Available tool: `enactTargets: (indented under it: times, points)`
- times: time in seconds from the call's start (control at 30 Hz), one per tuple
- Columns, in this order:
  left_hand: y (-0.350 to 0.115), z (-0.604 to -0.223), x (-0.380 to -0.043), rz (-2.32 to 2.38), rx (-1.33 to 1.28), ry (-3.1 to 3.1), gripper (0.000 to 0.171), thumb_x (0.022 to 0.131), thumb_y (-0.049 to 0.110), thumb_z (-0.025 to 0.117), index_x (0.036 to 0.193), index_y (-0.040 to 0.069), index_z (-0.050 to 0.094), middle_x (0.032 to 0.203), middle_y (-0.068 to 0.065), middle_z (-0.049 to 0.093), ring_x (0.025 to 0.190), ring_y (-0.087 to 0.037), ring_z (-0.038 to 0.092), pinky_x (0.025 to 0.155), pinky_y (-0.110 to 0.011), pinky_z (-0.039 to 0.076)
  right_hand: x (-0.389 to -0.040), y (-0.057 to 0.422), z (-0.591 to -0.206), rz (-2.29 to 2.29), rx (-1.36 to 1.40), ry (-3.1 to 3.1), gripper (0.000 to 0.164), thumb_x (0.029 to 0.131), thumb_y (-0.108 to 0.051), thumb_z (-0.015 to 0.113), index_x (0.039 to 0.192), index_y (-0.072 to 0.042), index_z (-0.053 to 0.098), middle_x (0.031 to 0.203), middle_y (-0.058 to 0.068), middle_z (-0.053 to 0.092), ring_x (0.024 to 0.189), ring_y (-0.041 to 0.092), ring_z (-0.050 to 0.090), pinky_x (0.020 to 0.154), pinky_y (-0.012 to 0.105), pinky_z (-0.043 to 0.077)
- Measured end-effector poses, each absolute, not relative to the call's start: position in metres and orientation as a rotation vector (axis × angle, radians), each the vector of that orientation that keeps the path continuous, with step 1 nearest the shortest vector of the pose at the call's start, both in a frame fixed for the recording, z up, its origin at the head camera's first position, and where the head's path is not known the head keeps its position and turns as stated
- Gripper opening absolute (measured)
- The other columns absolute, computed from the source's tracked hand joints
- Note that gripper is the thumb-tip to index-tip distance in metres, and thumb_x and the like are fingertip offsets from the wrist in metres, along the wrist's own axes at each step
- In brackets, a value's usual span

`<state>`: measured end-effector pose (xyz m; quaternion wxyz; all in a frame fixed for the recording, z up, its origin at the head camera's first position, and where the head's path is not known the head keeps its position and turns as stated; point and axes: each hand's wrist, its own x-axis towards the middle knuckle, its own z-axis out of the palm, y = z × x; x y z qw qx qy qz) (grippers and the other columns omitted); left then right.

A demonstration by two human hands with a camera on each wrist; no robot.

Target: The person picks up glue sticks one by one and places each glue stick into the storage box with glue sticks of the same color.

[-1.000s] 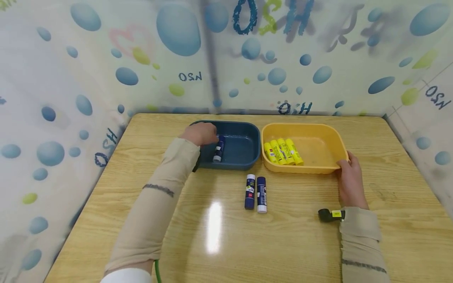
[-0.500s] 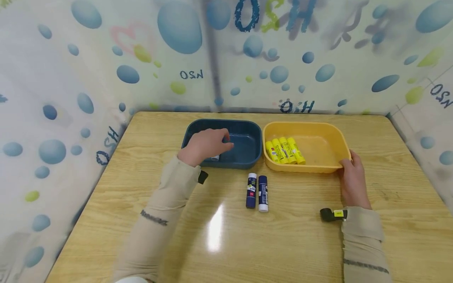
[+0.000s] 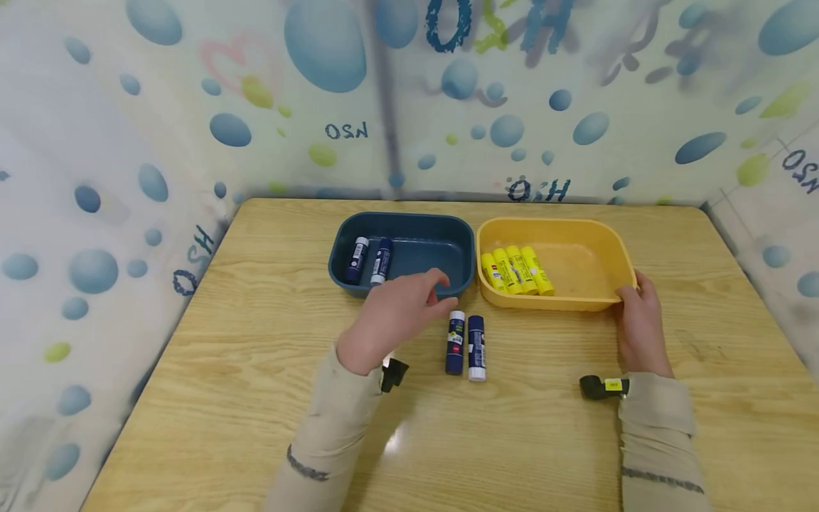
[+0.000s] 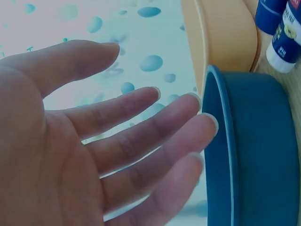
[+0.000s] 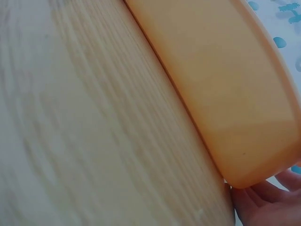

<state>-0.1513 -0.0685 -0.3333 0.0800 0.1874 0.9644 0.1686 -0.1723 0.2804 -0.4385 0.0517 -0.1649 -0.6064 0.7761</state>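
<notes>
My left hand (image 3: 399,313) hovers by the front rim of a dark blue plastic tray (image 3: 429,245), its fingers relaxed and nothing in them. In the left wrist view the fingertips (image 4: 207,125) overlap the tray's rim. Two navy glue sticks lie inside that tray, one with its white cap up (image 3: 357,259), the other (image 3: 381,262) partly covered by the hand. Just right of the hand, a navy glue stick (image 3: 455,343) and a second navy glue stick (image 3: 476,348) lie side by side on the table. With its thumb at the rim, my right hand (image 3: 642,327) grips the front right corner of a yellow tray (image 3: 579,274).
Several yellow glue sticks (image 3: 517,270) lie in a row at the left end of the yellow tray. Both trays stand side by side on a wooden table (image 3: 525,441), toward its back edge. A patterned wall covering (image 3: 409,107) rises behind it.
My left hand has come out of the blue tray, moving right and toward me, leaving a navy glue stick there beside another. The right hand stays at the yellow tray's corner.
</notes>
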Motion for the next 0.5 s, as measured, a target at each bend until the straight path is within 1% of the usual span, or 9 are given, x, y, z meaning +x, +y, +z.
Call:
enactTargets:
  times: [0.23, 0.4, 0.5]
  points:
    - [-0.063, -0.332, -0.134, 0.415, 0.492, 2.892, 0.040, 0.085, 0.051, 0.050, 0.113, 0.023, 0.054, 0.080, 0.011, 0.056, 0.063, -0.008, 0.050, 0.049, -0.024, 0.040, -0.175, 0.279, -0.438, 2.397, -0.483, -1.782, 0.053, 0.094, -0.010, 0.035, 0.142, -0.013, 0.014, 0.144, 0.004, 0.015, 0.126, 0.014, 0.023, 0.104, 0.026, 0.020]
    - [-0.057, -0.336, -0.130, 0.361, 0.499, 2.830, 0.043, 0.085, 0.050, 0.050, 0.116, 0.020, 0.052, 0.079, 0.008, 0.057, 0.062, -0.010, 0.051, 0.050, -0.024, 0.041, -0.174, 0.279, -0.437, 2.407, -0.495, -1.779, 0.054, 0.094, -0.011, 0.036, 0.142, -0.014, 0.013, 0.144, 0.003, 0.015, 0.126, 0.014, 0.024, 0.104, 0.025, 0.020]
    - [-0.053, -0.344, -0.129, 0.338, 0.510, 2.792, 0.045, 0.085, 0.048, 0.052, 0.119, 0.018, 0.051, 0.081, 0.008, 0.059, 0.063, -0.009, 0.051, 0.054, -0.024, 0.043, -0.173, 0.280, -0.438, 2.394, -0.507, -1.808, 0.053, 0.094, -0.011, 0.035, 0.143, -0.015, 0.012, 0.144, 0.004, 0.013, 0.126, 0.014, 0.023, 0.104, 0.026, 0.020]
